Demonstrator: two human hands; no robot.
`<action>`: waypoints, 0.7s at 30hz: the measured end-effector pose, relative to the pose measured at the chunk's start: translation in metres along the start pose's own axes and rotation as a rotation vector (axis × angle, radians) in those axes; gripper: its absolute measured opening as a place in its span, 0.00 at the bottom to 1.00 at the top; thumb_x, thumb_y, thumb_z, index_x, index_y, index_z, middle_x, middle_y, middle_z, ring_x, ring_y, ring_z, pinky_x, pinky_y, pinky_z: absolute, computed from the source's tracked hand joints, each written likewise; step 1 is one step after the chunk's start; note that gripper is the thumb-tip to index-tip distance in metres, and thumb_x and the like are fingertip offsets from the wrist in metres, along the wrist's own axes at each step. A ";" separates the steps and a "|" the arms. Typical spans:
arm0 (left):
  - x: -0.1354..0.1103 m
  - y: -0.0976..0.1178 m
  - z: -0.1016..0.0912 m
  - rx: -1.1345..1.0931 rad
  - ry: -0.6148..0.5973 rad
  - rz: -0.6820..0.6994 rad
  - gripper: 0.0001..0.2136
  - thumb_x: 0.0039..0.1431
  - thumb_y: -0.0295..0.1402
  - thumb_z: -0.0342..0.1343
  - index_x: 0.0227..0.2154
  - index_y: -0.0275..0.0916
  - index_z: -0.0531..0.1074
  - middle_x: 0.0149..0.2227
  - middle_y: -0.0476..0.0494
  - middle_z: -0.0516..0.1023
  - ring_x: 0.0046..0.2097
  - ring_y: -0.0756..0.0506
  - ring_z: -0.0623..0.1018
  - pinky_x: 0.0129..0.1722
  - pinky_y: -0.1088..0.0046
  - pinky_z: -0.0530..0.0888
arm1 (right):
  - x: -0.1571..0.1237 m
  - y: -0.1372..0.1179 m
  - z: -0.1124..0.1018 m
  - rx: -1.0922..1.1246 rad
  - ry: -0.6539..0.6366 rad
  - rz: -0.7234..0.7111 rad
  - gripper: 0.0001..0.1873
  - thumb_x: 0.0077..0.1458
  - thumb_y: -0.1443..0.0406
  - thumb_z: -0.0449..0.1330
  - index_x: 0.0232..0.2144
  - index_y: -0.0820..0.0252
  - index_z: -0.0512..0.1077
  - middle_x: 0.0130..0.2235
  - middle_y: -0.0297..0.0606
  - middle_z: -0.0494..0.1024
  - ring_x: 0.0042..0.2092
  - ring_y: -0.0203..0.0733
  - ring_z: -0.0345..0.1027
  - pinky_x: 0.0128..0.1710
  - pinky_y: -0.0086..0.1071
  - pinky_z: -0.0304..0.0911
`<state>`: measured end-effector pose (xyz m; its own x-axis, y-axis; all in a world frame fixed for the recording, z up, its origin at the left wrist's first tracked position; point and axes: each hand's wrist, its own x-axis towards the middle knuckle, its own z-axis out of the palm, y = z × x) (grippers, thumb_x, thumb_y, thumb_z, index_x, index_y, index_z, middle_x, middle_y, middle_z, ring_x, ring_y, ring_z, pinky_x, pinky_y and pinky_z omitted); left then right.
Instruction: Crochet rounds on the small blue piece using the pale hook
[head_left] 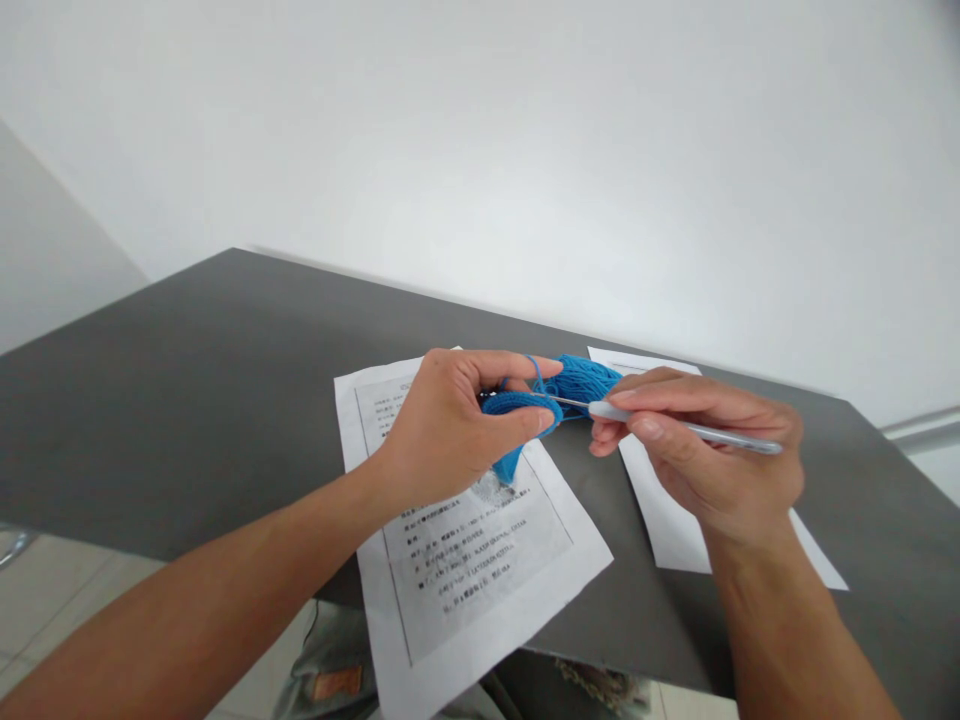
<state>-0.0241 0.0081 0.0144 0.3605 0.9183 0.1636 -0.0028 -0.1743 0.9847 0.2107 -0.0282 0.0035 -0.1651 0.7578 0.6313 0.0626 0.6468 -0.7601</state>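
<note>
My left hand (450,425) pinches a small blue crocheted piece (517,420) between thumb and fingers, with blue yarn looped over its index finger. A crochet hook (686,428) with a pale grey handle lies in the closed fingers of my right hand (712,450); its thin metal tip points left into the blue piece. Behind the two hands, a ball of blue yarn (585,378) rests on the dark grey table (225,400). Both hands hover just above the tabletop.
A printed sheet of paper (465,560) lies under my left hand and hangs over the table's near edge. A second white sheet (675,530) lies under my right hand. A white wall stands behind the table. Pale floor shows at lower left.
</note>
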 end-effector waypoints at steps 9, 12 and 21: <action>0.001 -0.003 0.001 -0.005 0.010 0.001 0.19 0.52 0.30 0.71 0.49 0.36 0.89 0.32 0.45 0.82 0.30 0.51 0.70 0.29 0.74 0.68 | 0.000 -0.002 -0.003 -0.066 -0.010 -0.016 0.11 0.65 0.68 0.72 0.48 0.50 0.88 0.37 0.37 0.88 0.34 0.42 0.84 0.32 0.37 0.81; 0.001 -0.003 0.002 0.010 0.019 0.017 0.19 0.53 0.29 0.70 0.49 0.36 0.89 0.29 0.49 0.78 0.29 0.52 0.70 0.27 0.75 0.67 | -0.001 -0.004 -0.003 -0.113 -0.001 -0.036 0.11 0.64 0.68 0.72 0.47 0.49 0.88 0.36 0.37 0.88 0.34 0.42 0.84 0.33 0.37 0.80; -0.004 0.000 0.004 0.208 0.102 0.152 0.11 0.56 0.27 0.66 0.42 0.37 0.89 0.30 0.48 0.83 0.28 0.50 0.73 0.28 0.73 0.70 | -0.001 -0.010 -0.001 -0.206 0.005 -0.062 0.15 0.63 0.71 0.72 0.48 0.47 0.88 0.35 0.36 0.88 0.32 0.44 0.82 0.33 0.42 0.79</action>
<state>-0.0216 0.0031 0.0139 0.2744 0.9052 0.3246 0.1453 -0.3727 0.9165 0.2108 -0.0351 0.0106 -0.1703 0.7162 0.6768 0.2527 0.6956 -0.6725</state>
